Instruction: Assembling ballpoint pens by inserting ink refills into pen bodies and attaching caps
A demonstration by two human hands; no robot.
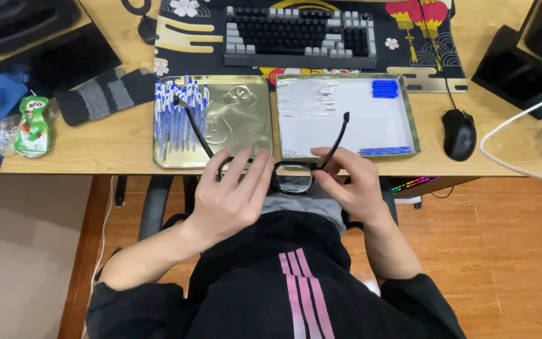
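Black clothing with pink stripes [296, 295] fills the bottom, nearest the lens; above it both hands hold black-framed eyeglasses [293, 177] at the desk's front edge, temples open and pointing away toward the trays; left hand [233, 194] covers the left lens, fingers loosely curled around that side of the frame; right hand [349, 182] pinches the right rim near the hinge; gold metal tray [246, 116] just beyond, blue-and-white pens [180, 116] piled along its left side; white-lined tray [346, 119] beside it with clear pen barrels [308, 97] and blue caps [385, 88]; grey-black keyboard [299, 34] behind; black mouse [459, 134] right, cable running back; striped knit cloth [105, 94] and green drink pouch [32, 125] left; open orange floor [509, 251] right of the lap.
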